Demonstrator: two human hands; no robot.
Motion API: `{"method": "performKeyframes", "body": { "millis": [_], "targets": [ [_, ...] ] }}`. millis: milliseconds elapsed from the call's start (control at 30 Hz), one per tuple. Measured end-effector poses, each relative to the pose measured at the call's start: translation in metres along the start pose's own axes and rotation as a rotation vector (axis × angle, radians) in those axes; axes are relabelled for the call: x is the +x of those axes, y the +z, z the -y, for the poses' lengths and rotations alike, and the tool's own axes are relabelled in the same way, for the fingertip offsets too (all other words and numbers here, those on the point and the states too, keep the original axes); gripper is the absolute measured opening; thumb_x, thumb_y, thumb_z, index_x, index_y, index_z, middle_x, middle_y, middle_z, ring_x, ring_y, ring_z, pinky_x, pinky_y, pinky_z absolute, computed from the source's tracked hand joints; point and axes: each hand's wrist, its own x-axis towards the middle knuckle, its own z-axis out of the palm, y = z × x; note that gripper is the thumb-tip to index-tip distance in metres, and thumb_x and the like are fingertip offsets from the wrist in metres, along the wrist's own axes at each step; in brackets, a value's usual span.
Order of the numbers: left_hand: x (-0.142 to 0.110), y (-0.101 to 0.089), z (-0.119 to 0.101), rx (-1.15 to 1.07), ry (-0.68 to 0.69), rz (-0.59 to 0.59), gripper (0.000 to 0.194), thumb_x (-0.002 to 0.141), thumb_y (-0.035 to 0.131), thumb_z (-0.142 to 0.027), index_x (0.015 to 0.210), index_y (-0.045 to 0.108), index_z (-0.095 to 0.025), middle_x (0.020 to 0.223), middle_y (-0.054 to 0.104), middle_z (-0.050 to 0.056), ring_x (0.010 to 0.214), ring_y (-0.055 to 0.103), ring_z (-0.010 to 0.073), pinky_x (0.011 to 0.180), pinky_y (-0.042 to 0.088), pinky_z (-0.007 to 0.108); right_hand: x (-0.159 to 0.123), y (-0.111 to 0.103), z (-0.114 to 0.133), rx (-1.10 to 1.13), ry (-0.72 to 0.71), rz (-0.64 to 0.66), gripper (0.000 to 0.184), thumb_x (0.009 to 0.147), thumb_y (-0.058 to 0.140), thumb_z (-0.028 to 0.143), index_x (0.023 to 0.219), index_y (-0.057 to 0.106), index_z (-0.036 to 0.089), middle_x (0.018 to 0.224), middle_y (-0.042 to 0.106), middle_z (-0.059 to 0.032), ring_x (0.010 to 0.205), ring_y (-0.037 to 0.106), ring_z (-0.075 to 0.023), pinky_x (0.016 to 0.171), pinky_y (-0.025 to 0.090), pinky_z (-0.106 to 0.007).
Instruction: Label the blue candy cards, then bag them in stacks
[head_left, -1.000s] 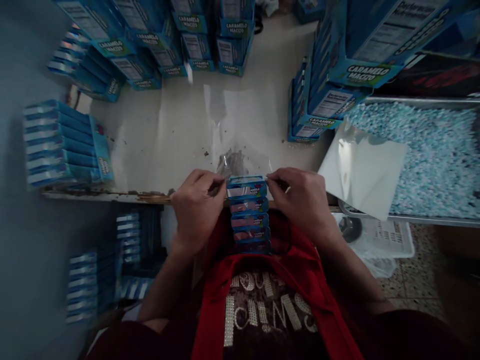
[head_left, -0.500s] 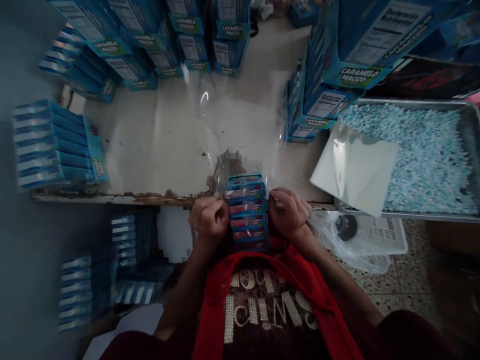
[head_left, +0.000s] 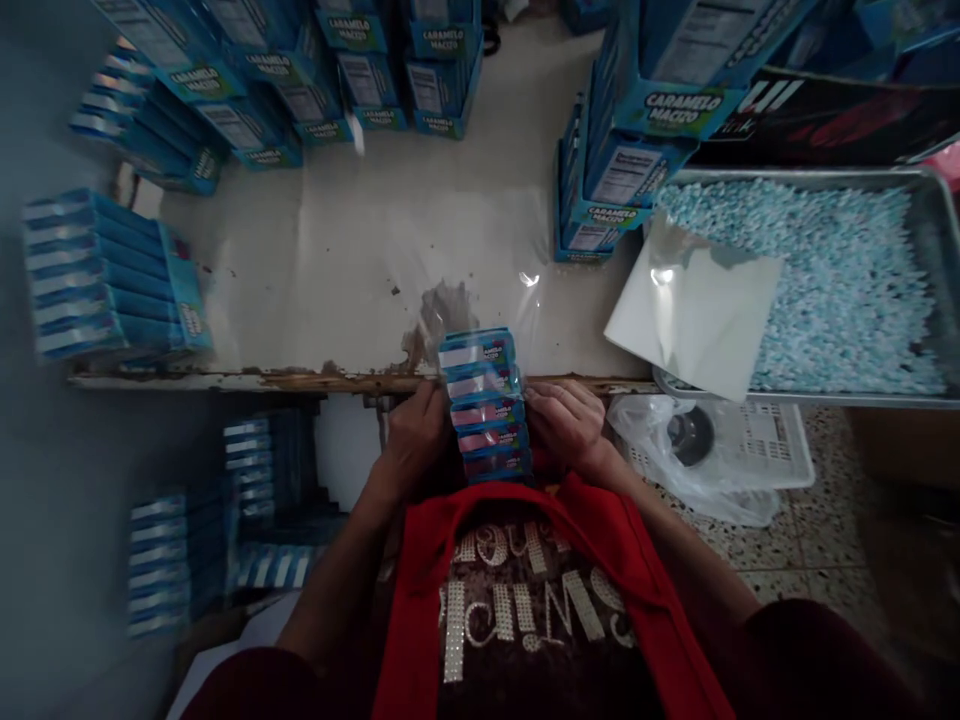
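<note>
A row of small blue candy boxes (head_left: 489,412) stands between my hands at the table's front edge, close to the red apron. Thin clear plastic film (head_left: 529,285) surrounds the boxes and spreads out beyond their far end over the table. On the left side of the row my left hand (head_left: 415,432) is closed, its fingertips partly hidden, gripping the film's edge. Pinched fingers of my right hand (head_left: 568,418) hold the film on the other side, against the boxes.
Stacked blue display boxes (head_left: 442,85) line the back left; another stack (head_left: 622,170) stands right of centre. A metal tray (head_left: 817,397) of small pale blue candies sits at right, partly under a white sheet (head_left: 694,310). Wrapped packs (head_left: 112,275) lie at left. Below is a white basket (head_left: 772,445).
The film beyond the boxes reaches less far over the table, and its bright glint has shifted right and down. Both hands stay beside the boxes, and the view has tilted slightly.
</note>
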Motion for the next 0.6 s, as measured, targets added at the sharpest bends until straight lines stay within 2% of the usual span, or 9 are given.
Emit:
{"method": "performKeyframes", "body": {
  "millis": [100, 200, 267, 367, 433, 500, 600],
  "targets": [
    [-0.011, -0.008, -0.011, -0.018, 0.147, 0.006, 0.035, 0.107, 0.045, -0.024, 0.077, 0.062, -0.021, 0.072, 0.061, 0.007, 0.059, 0.054, 0.0164, 0.057, 0.030, 0.033, -0.020, -0.010, 0.005, 0.103, 0.010, -0.028, 0.014, 0.103, 0.066, 0.017, 0.099, 0.076, 0.027, 0.095, 0.086, -0.0047, 0.079, 0.079, -0.0185, 0.076, 0.064, -0.033],
    [-0.015, -0.023, -0.027, -0.020, 0.277, -0.117, 0.037, 0.109, 0.046, -0.024, 0.075, 0.061, -0.022, 0.067, 0.055, 0.003, 0.057, 0.050, 0.0159, 0.057, 0.029, 0.034, -0.028, -0.023, 0.011, 0.124, 0.026, -0.062, 0.015, 0.102, 0.066, 0.018, 0.094, 0.075, 0.028, 0.092, 0.085, -0.0039, 0.077, 0.079, -0.0177, 0.074, 0.064, -0.031],
    [-0.012, -0.030, -0.037, 0.029, 0.216, -0.130, 0.035, 0.108, 0.048, -0.025, 0.076, 0.062, -0.021, 0.070, 0.058, 0.004, 0.060, 0.053, 0.0166, 0.059, 0.030, 0.034, -0.027, -0.026, 0.013, 0.041, 0.081, -0.089, 0.019, 0.102, 0.066, 0.021, 0.086, 0.073, 0.027, 0.084, 0.084, -0.0028, 0.073, 0.077, -0.0169, 0.071, 0.062, -0.029],
    [-0.004, -0.031, -0.047, 0.091, 0.060, 0.029, 0.027, 0.104, 0.052, -0.023, 0.081, 0.066, -0.020, 0.079, 0.066, 0.008, 0.066, 0.059, 0.0188, 0.061, 0.033, 0.034, -0.024, -0.020, 0.009, -0.096, 0.131, -0.084, 0.023, 0.104, 0.061, 0.024, 0.087, 0.076, 0.025, 0.079, 0.083, -0.0025, 0.072, 0.077, -0.0163, 0.071, 0.058, -0.027],
    [-0.001, -0.026, -0.050, 0.076, 0.012, 0.102, 0.024, 0.102, 0.053, -0.022, 0.083, 0.067, -0.019, 0.082, 0.069, 0.009, 0.069, 0.063, 0.0202, 0.061, 0.036, 0.034, -0.023, -0.014, 0.004, -0.119, 0.147, -0.073, 0.025, 0.105, 0.057, 0.023, 0.094, 0.079, 0.024, 0.081, 0.084, -0.0032, 0.073, 0.078, -0.0158, 0.071, 0.056, -0.026],
    [-0.001, -0.020, -0.050, 0.037, -0.008, 0.061, 0.026, 0.104, 0.052, -0.022, 0.084, 0.068, -0.019, 0.083, 0.072, 0.010, 0.073, 0.068, 0.0211, 0.064, 0.041, 0.033, -0.023, -0.011, 0.002, -0.120, 0.168, -0.043, 0.025, 0.105, 0.056, 0.023, 0.099, 0.080, 0.022, 0.083, 0.085, -0.0038, 0.072, 0.078, -0.0157, 0.070, 0.054, -0.025],
    [-0.005, -0.012, -0.048, -0.033, -0.013, -0.101, 0.029, 0.109, 0.047, -0.025, 0.098, 0.073, -0.019, 0.092, 0.078, 0.011, 0.085, 0.076, 0.0211, 0.072, 0.048, 0.030, -0.018, -0.015, 0.004, -0.122, 0.190, 0.045, 0.026, 0.108, 0.054, 0.026, 0.104, 0.079, 0.021, 0.088, 0.086, -0.0046, 0.076, 0.079, -0.0163, 0.070, 0.051, -0.025]
  ]
}}
